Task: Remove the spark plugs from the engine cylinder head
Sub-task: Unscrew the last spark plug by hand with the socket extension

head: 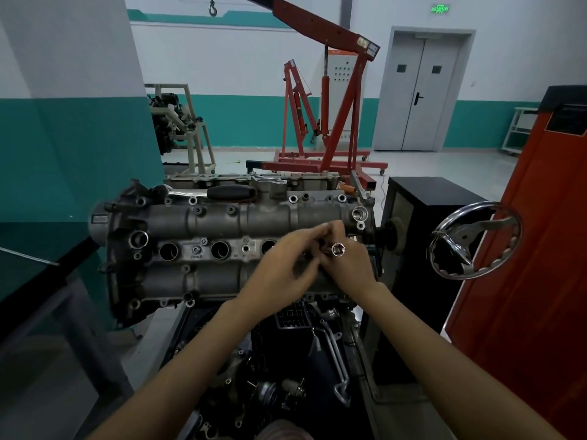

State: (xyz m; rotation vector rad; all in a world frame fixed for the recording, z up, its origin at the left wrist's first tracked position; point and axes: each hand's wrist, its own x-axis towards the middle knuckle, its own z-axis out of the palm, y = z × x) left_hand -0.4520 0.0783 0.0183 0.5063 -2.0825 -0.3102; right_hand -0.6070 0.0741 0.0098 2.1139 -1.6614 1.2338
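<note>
The grey cylinder head (222, 220) lies across an engine stand in front of me, with a row of round spark plug wells (219, 250) down its middle. Over the right end, my right hand (347, 265) grips a shiny socket tool (338, 249) whose open end faces the camera. My left hand (286, 268) meets it, fingertips pinching at the tool's shaft beside the right-hand fingers. The rightmost well is hidden under both hands. No spark plug shows.
A ratchet with a black handle (232, 192) lies on the head's far edge. A chrome handwheel (475, 239) juts out at right by a black cabinet (428, 217) and an orange panel (524, 249). Red engine cranes (336, 100) stand behind.
</note>
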